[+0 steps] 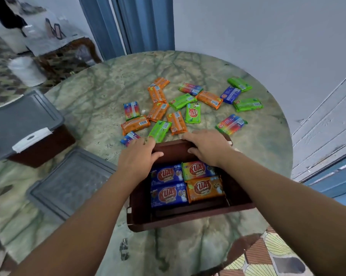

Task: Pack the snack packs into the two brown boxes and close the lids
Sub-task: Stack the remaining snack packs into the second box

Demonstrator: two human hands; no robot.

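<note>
Nearest, below both wrists, an open rectangular brown plastic box [188, 218] stands on the round green marble-patterned table [88, 100]. Inside it four glossy foil snack packs lie flat, two by two — two blue packs [168, 185] under the left forearm's side, a rainbow-striped pack [198, 169] and an orange pack [205, 188] beneath the right wrist.

The left hand [137, 154] and right hand [207, 147] both grasp the box's far rim: fingers are curled over its outer edge and each thumb is hooked on the inner wall.

Left of the left forearm a flat grey plastic lid [68, 182] with a raised rectangular border lies on the table. Further left, past that lid, a second brown box [46, 145] sits closed under its own grey lid [22, 121] with a white latch.

Just beyond the fingertips the loose packs are scattered [178, 104] — orange, green, blue and rainbow wrappers, shiny and crinkled, lying at all angles, some overlapping. A blue one touches the left hand's fingers.
</note>
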